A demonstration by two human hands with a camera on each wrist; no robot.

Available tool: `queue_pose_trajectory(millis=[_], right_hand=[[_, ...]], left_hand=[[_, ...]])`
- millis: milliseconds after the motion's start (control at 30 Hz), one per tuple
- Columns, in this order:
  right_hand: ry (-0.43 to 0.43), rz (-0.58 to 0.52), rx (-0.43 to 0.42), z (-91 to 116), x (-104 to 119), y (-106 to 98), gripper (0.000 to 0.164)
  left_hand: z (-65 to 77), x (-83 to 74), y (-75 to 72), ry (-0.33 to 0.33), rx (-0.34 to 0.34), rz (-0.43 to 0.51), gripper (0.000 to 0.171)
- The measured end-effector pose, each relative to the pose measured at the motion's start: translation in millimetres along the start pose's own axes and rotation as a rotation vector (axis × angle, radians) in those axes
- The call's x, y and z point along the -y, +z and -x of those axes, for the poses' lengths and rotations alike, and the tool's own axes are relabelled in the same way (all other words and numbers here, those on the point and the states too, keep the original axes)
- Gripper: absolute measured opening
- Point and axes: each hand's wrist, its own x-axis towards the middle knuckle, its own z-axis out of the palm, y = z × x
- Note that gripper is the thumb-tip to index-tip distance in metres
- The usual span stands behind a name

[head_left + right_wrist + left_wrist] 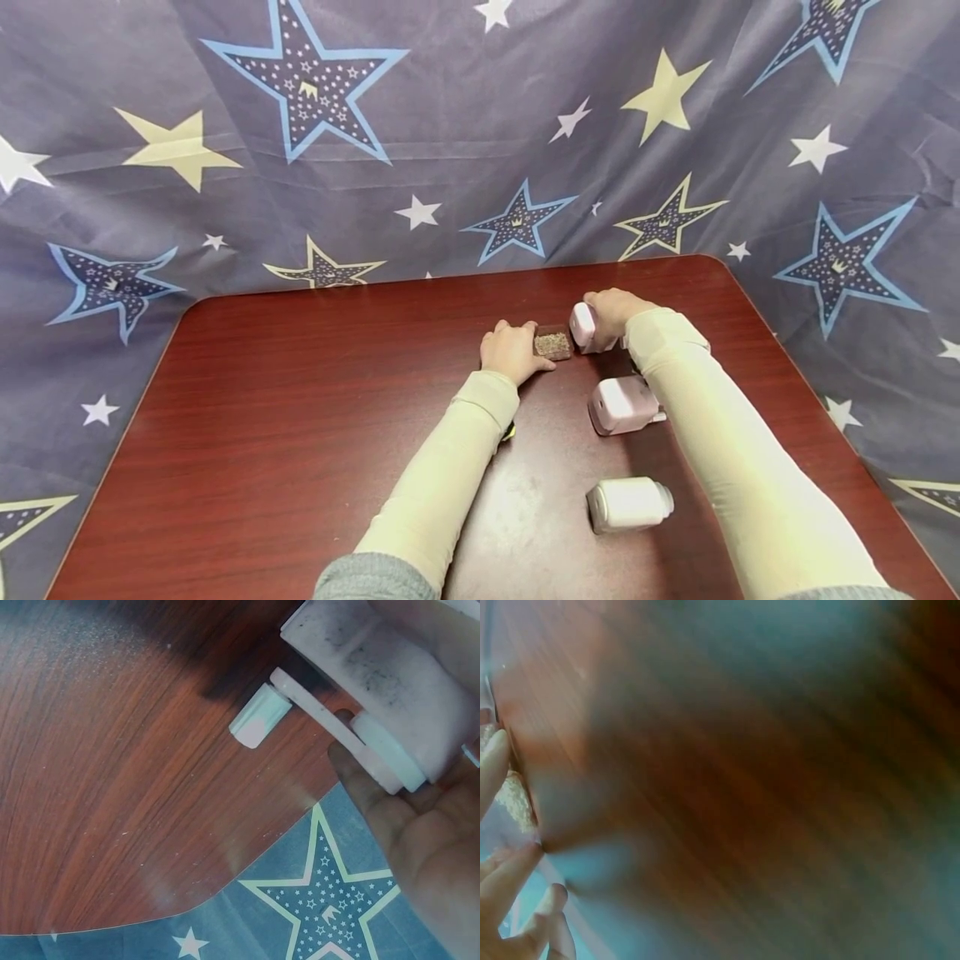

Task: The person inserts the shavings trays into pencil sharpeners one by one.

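Observation:
My right hand [615, 315] grips a pink crank pencil sharpener [582, 327] at the back right of the table. In the right wrist view, dark smudges mark the sharpener body [375, 667], and its crank [322, 716] ends in a pale knob. Just to the left lies a clear shavings tray [552, 345] full of light brown shavings. My left hand [512, 353] holds the tray's left side, thumb at the near edge and index finger at the far edge. The left wrist view shows only fingers [510, 889] and part of the shavings [514, 799].
A second pink box-shaped body [624, 406] with a small handle lies nearer on the table [300, 417]. In front of it a white bottle [630, 504] lies on its side. A small yellow-and-black thing [509, 432] is mostly hidden by the left forearm. A star-patterned cloth [450, 150] hangs behind.

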Motion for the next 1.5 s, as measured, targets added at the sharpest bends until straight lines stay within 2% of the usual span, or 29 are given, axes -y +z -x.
queue_pose_trajectory(millis=[200, 367, 600, 800, 1000, 1133, 1300, 1400, 1500], right_hand=[[0.010, -0.010, 0.008, 0.0, 1.1, 0.6, 0.069], [0.013, -0.002, 0.010, 1.6, 2.0, -1.1, 0.086], [0.008, -0.010, 0.000, 1.4, 1.9, -1.8, 0.074], [0.008, -0.010, 0.003, 0.1, 0.7, -0.1, 0.081], [0.020, -0.014, 0.007, -0.9, -1.1, 1.0, 0.087], [0.018, -0.016, 0.004, -1.0, -0.4, 1.1, 0.080], [0.001, -0.007, -0.007, -1.5, -0.7, 0.5, 0.070], [-0.008, -0.001, -0.010, -1.4, -1.2, 0.5, 0.070], [-0.013, -0.004, -0.012, -1.2, -1.8, 1.2, 0.069]], left_hand=[[0.5, -6.9, 1.4, 0.004, -0.029, 0.012, 0.082], [-0.6, -13.0, 0.6, 0.004, -0.054, 0.011, 0.081], [-3.1, -18.8, 3.6, 0.006, -0.071, 0.015, 0.076], [-5.8, -20.9, 8.9, 0.030, -0.097, 0.037, 0.074], [-8.8, -28.4, 12.6, 0.004, -0.081, 0.107, 0.075], [-9.4, -34.2, 12.7, -0.024, -0.058, 0.169, 0.070], [-8.9, -37.2, 10.9, -0.035, -0.057, 0.216, 0.071], [-8.6, -37.0, 9.8, -0.033, -0.053, 0.234, 0.072], [-7.8, -36.7, 7.9, -0.038, -0.031, 0.291, 0.073]])
